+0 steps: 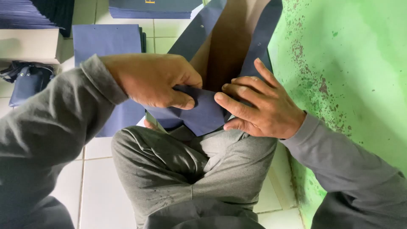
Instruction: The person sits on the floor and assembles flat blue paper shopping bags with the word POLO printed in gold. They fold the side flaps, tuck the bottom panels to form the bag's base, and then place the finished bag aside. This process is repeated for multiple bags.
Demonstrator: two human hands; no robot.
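A dark blue paper bag [207, 114] with a brown inside lies open-ended on my lap, its mouth pointing away from me. My left hand [152, 80] pinches a folded flap at the bag's near end, thumb on top of the blue paper. My right hand [258, 106] rests beside it with fingers spread, pressing the fold flat from the right. Both hands touch the same folded corner. The bag's blue side panels [258, 42] have small punched holes near the far rim.
A flat stack of blue sheets [108, 42] lies on the white tiled floor [101, 186] at left. More blue stacks [152, 9] sit at the top. A dark pouch [25, 80] lies at far left. A stained green wall [352, 72] stands close on the right. My grey trouser knee [190, 169] is below.
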